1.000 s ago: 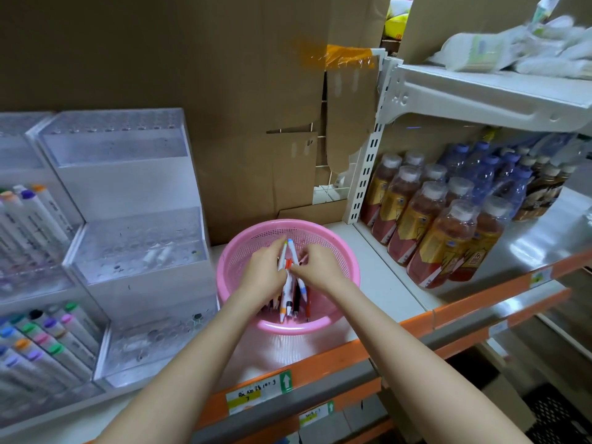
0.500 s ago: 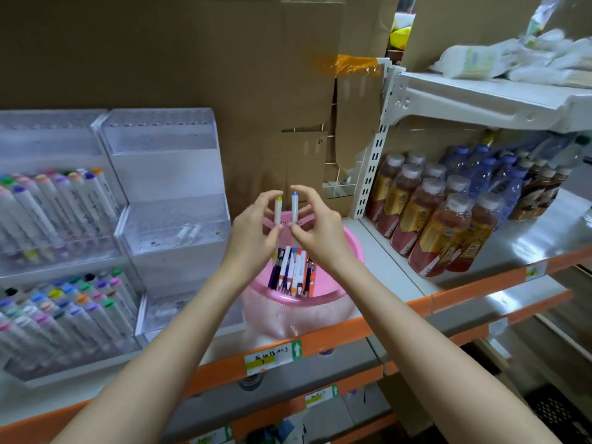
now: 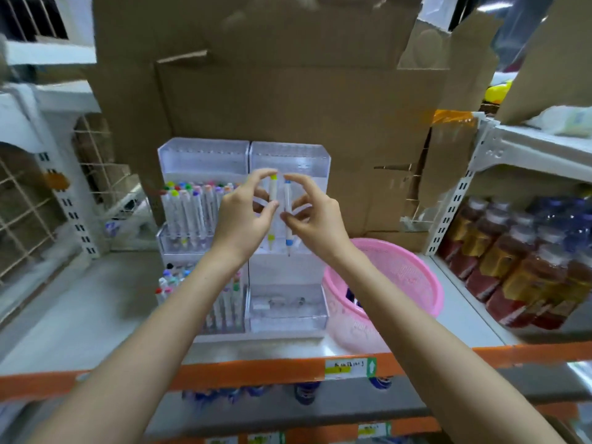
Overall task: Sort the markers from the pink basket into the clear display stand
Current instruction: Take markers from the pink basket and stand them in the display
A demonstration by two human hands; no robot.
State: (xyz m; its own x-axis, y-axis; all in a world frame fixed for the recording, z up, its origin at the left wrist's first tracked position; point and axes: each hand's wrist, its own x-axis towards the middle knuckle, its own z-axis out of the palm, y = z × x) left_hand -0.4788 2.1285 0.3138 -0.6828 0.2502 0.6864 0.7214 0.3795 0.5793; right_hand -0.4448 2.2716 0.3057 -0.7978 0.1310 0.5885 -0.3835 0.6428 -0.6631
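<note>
My left hand [image 3: 245, 221] pinches a white marker with yellow-green caps [image 3: 272, 193], held upright. Right beside it, my right hand [image 3: 312, 219] pinches a white marker with blue caps [image 3: 288, 200], also upright. Both markers hang in front of the right half of the clear display stand [image 3: 288, 161], whose tiers look nearly bare. The stand's left half [image 3: 192, 206] holds several white markers with coloured caps. The pink basket [image 3: 413, 277] sits on the shelf to the right of the stand, partly hidden by my right forearm, with a few dark pens showing inside.
Brown cardboard [image 3: 288, 100] backs the shelf. Bottled drinks [image 3: 525, 261] crowd the right side behind a white upright [image 3: 448, 203]. The shelf has an orange front edge [image 3: 256, 374] with a price label. A wire rack [image 3: 25, 206] stands at far left.
Both hands lifted one marker each out of the pink basket and carried them left and up, from above the basket to in front of the display stand. My view swung left.
</note>
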